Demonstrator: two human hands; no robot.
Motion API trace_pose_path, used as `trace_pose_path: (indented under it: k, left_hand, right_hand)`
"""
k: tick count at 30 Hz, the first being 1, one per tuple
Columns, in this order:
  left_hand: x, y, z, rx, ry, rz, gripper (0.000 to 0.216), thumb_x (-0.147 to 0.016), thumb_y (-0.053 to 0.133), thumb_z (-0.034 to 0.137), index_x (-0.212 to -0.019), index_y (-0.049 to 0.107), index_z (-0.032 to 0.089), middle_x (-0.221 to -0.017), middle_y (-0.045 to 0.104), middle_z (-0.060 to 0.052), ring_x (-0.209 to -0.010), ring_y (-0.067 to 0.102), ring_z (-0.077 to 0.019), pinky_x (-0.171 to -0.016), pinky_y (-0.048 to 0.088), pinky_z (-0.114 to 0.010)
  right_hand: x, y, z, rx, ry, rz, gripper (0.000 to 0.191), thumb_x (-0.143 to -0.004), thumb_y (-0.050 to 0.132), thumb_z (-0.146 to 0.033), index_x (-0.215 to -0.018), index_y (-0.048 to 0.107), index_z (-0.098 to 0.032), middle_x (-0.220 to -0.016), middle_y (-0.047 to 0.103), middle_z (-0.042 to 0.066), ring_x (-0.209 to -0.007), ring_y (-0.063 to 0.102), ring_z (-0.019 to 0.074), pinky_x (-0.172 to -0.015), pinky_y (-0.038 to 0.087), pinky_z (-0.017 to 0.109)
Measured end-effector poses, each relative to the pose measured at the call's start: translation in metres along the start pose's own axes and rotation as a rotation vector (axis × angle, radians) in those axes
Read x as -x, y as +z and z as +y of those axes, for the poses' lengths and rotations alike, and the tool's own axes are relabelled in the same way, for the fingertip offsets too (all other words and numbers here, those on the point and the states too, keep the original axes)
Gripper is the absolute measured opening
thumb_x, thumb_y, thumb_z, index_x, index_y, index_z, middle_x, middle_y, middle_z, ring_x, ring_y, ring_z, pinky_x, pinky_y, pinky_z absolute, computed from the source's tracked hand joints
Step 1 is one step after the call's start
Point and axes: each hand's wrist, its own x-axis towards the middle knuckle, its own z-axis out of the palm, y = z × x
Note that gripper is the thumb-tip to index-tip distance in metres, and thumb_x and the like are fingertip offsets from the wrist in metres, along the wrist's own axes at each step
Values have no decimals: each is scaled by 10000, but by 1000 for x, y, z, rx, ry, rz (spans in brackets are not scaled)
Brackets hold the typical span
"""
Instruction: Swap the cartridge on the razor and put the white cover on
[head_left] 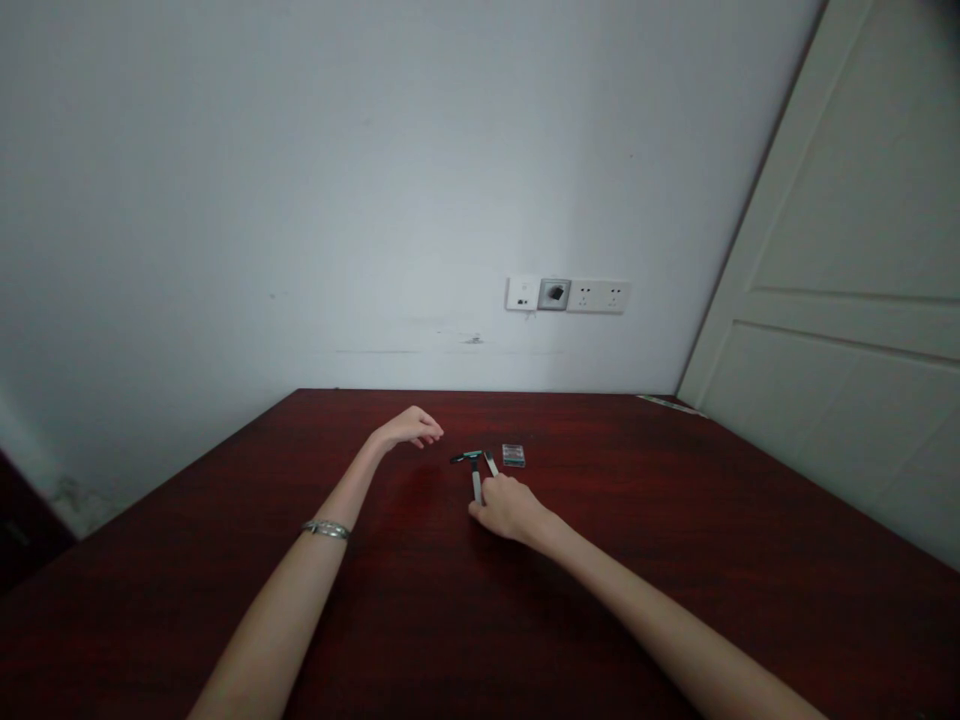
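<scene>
My right hand (508,507) rests on the dark red table (675,560), fingers curled round the near end of a razor (473,470) with a grey handle and a dark head pointing away from me. A second slim grey piece (491,462) lies just right of it. A small dark, greenish blade box (514,455) sits a little farther right. My left hand (410,428) hovers above the table to the left of the razor's head, fingers loosely bent, holding nothing. A silver bracelet (326,528) circles my left wrist.
The table stands against a white wall with a row of sockets and a switch (568,295). A white door (862,280) is at the right. A pale strip (670,404) lies at the table's far right edge.
</scene>
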Motion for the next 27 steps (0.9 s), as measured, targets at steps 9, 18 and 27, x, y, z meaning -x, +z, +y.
trace_pose_path:
  k: [9,18,27]
  left_hand:
    - [-2,2,-4,-24,17,30,299,-609,623,315,-789,710,93,-794,680,-110,-684,579,-145,-554,458,-220]
    - [-16,18,-18,-205,36,38,203,-596,617,249,-700,713,104,-656,645,-62,-589,536,-134,-472,434,-208]
    - [-18,36,-23,-375,80,8,251,-638,620,295,-792,715,121,-656,640,-41,-463,480,-88,-451,367,-200]
  right_hand:
    - [4,0,-1,-2,-24,9,334,-790,462,-361,-891,662,-113,-905,660,198,-850,645,316,-689,494,389]
    - [7,0,-3,-5,-25,-4,427,-820,436,-469,-919,658,-117,-931,657,201,-875,638,306,-709,487,379]
    - [-3,-22,36,-63,115,127,329,-825,435,-376,-757,656,-143,-813,674,147,-782,651,252,-628,442,284]
